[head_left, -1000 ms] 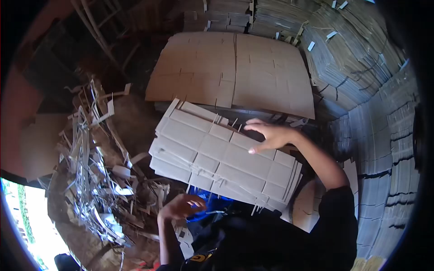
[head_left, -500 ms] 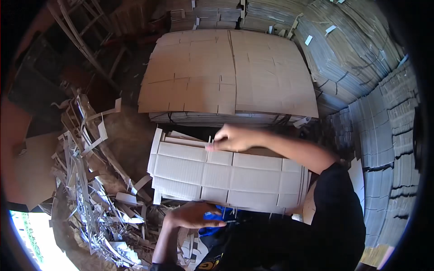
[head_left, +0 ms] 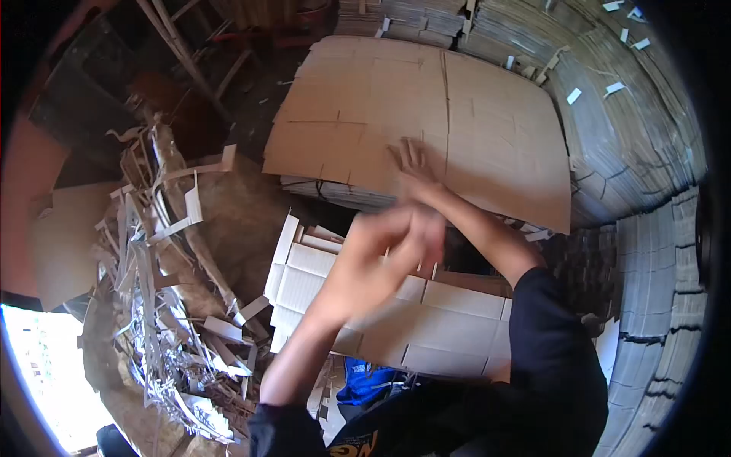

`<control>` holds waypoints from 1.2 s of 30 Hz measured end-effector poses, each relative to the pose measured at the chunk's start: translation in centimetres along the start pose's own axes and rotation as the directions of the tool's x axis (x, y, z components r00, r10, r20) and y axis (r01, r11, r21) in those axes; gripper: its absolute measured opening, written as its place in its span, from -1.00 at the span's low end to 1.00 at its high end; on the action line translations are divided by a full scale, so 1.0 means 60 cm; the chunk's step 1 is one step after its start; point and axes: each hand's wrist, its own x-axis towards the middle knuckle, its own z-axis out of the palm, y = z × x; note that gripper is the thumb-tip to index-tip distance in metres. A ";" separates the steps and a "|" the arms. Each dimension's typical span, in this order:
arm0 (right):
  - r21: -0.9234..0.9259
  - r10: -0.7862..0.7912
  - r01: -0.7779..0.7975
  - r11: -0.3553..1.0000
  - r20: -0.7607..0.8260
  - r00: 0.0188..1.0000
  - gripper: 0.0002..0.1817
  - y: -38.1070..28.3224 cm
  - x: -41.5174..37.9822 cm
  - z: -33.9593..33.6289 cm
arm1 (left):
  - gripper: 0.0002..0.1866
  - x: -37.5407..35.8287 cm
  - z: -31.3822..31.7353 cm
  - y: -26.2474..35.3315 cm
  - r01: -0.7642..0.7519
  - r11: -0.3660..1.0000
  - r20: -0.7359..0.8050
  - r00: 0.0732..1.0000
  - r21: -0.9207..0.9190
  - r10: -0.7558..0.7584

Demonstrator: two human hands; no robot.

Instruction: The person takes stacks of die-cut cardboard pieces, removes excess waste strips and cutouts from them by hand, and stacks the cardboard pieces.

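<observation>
My right hand reaches out over the large brown cardboard sheets lying on the far stack. Its fingers are spread and hold nothing. Blurred by motion, my left hand is raised above the near stack of creased, slotted cardboard blanks. Its fingers look curled, but I cannot tell whether anything is in them. The hand and forearm hide part of the blanks, whose left edges show as uneven layers.
Cardboard strips and scraps are heaped at the left. Tied cardboard bundles rise at the back right, with grey stacks along the right side. A wooden ladder-like frame leans at the back left. Blue cloth shows below the blanks.
My right hand has gone from the near blanks' far edge out over the large sheets, its fingers now spread. My left hand has risen from below the blanks to above them. The view has shifted.
</observation>
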 end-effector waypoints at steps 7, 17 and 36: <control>0.423 -0.112 -0.158 0.892 0.547 0.830 0.36 0.034 0.054 -0.170 | -0.75 0.266 -0.094 -0.118 -0.201 0.974 -0.810 0.585 -0.102 0.037; 0.735 -0.381 -0.386 0.558 0.640 0.667 0.18 0.112 0.103 -0.275 | -0.45 0.235 -0.224 -0.252 -0.159 0.643 -0.629 0.477 -0.749 -0.614; 0.397 -0.254 0.204 0.895 0.078 0.964 -0.27 0.161 0.138 -0.023 | -0.74 0.230 -0.159 -0.141 -0.528 0.782 -0.939 0.267 -0.332 -0.218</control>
